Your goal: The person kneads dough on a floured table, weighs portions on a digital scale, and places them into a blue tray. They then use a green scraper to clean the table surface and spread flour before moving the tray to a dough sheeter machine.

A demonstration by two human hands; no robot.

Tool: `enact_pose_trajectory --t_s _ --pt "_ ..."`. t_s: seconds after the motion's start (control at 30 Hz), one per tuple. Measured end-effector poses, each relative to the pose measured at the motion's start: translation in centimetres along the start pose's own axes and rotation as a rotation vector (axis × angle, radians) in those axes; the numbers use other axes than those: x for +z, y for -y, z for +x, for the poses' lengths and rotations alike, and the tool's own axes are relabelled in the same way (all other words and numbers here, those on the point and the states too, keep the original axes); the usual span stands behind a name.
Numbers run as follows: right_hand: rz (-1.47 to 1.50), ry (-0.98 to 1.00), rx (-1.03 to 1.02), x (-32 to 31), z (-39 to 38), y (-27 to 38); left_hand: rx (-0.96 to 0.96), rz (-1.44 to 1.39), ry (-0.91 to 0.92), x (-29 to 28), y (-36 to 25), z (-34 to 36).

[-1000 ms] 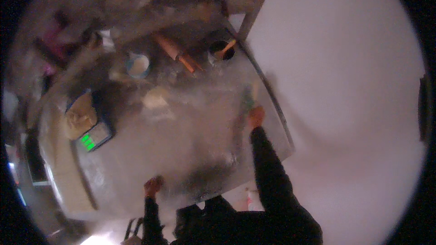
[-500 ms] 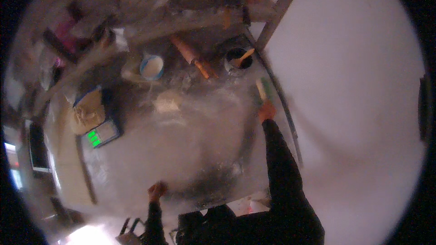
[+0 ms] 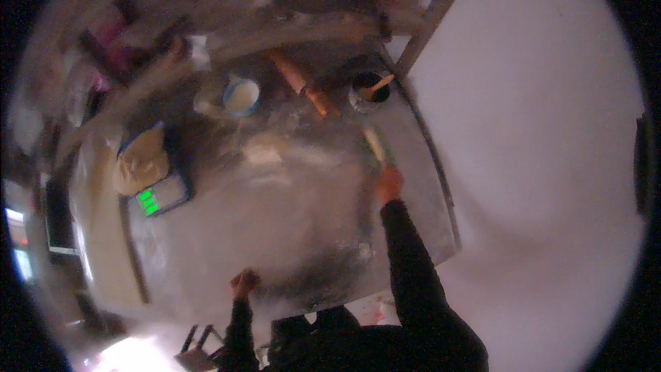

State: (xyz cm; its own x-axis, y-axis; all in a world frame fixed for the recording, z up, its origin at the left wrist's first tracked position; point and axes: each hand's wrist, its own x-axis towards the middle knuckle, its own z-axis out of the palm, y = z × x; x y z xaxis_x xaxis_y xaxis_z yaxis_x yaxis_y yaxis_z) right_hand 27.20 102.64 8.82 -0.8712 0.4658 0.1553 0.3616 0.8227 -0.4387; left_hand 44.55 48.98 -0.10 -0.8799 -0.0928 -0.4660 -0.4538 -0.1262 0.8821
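The right hand [image 3: 390, 184] reaches far out over the flour-dusted metal counter [image 3: 289, 234], closed around the handle of a pale-bladed scraper [image 3: 375, 145] that points toward eleven o'clock from the knuckles, its blade low over the surface; whether it touches cannot be told. The left hand [image 3: 243, 282] sits at the counter's near edge, at about seven o'clock from the right; the picture is too blurred to say whether its fingers are curled or flat.

The main risk comes from the stretch of the right arm: with the sleeve extended this far, pressure on the blade is hard to control, and it may skid across the slick floured metal. A skid toward twelve o'clock would send it at the dark container with a wooden-handled tool [image 3: 368, 89] standing near, or against the rolling pin [image 3: 303, 86] lying at about eleven o'clock, which could roll. The lump of dough [image 3: 265, 155], at nine o'clock from the scraper and apart from it, could be smeared by a sideways sweep. Flour pushed toward three o'clock would fall off the counter's right edge, which is close. The scale with green digits [image 3: 160, 198] lies well apart, at the far left.
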Motion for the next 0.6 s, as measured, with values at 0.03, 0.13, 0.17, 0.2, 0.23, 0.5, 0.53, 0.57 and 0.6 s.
enact_pose_trajectory --t_s 0.03,0.13,0.17,0.2,0.23,0.5,0.53,0.57,0.6 --pt "0.031 -0.034 0.049 0.9 -0.6 -0.8 0.016 -0.018 0.000 -0.1 -0.3 -0.2" --pt "0.083 -0.130 0.030 6.1 -1.7 -3.1 -0.053 -0.315 0.059 0.4 -0.3 0.3" --pt "0.060 -0.179 0.030 8.8 -2.2 -1.5 -0.117 -0.266 0.027 1.3 -1.0 0.6" --pt "0.035 -0.243 0.032 11.1 -2.4 0.7 -0.173 -0.216 0.010 3.1 -2.4 1.2" --pt "0.075 -0.091 0.063 13.0 -3.4 5.7 -0.224 -0.152 -0.053 3.1 -3.4 0.7" --pt "0.028 -0.014 0.072 4.5 -4.3 2.9 -0.189 -0.263 -0.073 -0.5 -2.9 -1.0" --pt "0.044 -0.046 0.110 3.6 -5.5 2.2 -0.192 -0.280 -0.076 -0.2 -3.1 -1.2" --pt "0.061 -0.076 0.147 3.1 -6.7 1.7 -0.194 -0.284 -0.047 -0.2 -3.4 -1.2" --pt "0.053 -0.116 0.141 3.3 -8.1 0.8 -0.196 -0.284 0.013 0.2 -3.8 -0.8"
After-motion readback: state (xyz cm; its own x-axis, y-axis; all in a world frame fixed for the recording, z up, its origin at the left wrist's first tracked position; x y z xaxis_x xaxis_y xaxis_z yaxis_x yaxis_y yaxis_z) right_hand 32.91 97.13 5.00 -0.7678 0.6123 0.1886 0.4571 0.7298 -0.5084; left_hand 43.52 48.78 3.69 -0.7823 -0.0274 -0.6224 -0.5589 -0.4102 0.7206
